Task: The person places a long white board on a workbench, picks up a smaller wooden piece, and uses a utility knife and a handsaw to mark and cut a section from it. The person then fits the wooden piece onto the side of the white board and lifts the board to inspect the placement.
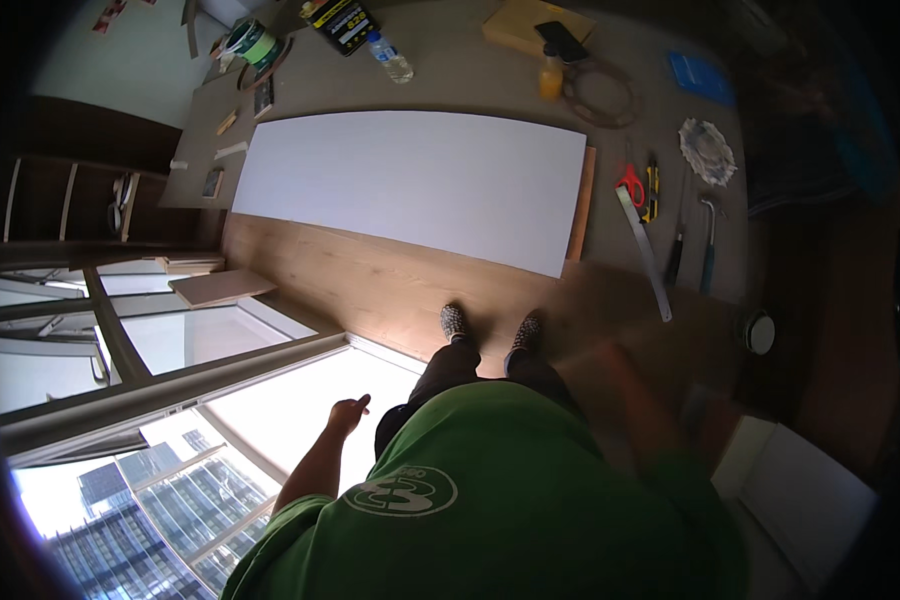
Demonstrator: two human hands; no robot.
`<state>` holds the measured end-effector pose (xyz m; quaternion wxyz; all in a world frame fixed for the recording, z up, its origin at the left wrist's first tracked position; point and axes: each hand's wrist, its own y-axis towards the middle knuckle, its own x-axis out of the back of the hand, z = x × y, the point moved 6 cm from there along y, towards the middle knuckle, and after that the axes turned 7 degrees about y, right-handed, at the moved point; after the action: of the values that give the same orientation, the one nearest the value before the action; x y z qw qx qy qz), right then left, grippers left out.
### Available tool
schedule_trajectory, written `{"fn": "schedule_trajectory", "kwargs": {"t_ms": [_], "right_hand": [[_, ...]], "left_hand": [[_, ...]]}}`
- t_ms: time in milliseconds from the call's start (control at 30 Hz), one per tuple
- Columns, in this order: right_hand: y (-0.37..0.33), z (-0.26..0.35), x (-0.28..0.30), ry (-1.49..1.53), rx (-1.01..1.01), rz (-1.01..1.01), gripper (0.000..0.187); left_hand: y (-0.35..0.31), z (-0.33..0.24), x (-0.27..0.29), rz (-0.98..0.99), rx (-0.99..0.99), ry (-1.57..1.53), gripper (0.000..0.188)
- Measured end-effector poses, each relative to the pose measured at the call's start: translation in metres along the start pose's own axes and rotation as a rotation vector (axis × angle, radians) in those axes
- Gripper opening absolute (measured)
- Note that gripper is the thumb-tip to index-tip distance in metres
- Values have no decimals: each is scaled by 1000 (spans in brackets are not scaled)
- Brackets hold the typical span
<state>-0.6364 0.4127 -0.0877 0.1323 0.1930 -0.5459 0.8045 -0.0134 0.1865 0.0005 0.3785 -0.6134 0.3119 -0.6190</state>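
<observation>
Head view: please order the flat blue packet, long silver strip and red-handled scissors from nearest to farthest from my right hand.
1. Silver strip, right side of the table
2. Red-handled scissors, by its far end
3. Blue packet, far right corner

Our left forearm comes up from the lower edge, bare below the elbow, and it leans a little to the right. At its end our left hand hangs low beside our left thigh, the fingers curled loosely inward, like a soft fist. Our right forearm is stretched forward and to the left, bent out from our side; it is blurred, so the pose of our right hand we cannot tell. Our two feet stand apart, with toes pointing forward.
</observation>
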Motion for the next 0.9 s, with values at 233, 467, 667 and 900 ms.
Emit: {"fn": "schedule_trajectory", "kwargs": {"t_ms": [233, 467, 667, 900], "right_hand": [[-52, -58, -15, 439, -231, 307, 54], [7, -119, -17, 369, -210, 341, 50], [42, -117, 2, 353, -118, 315, 47], [37, -114, 17, 286, -186, 347, 47]], "left_hand": [[43, 45, -32, 38, 0, -49, 43], [19, 23, -54, 123, 46, -149, 95], [32, -2, -47, 117, -35, -215, 51], [24, -35, -27, -90, -171, 47, 45]]}}
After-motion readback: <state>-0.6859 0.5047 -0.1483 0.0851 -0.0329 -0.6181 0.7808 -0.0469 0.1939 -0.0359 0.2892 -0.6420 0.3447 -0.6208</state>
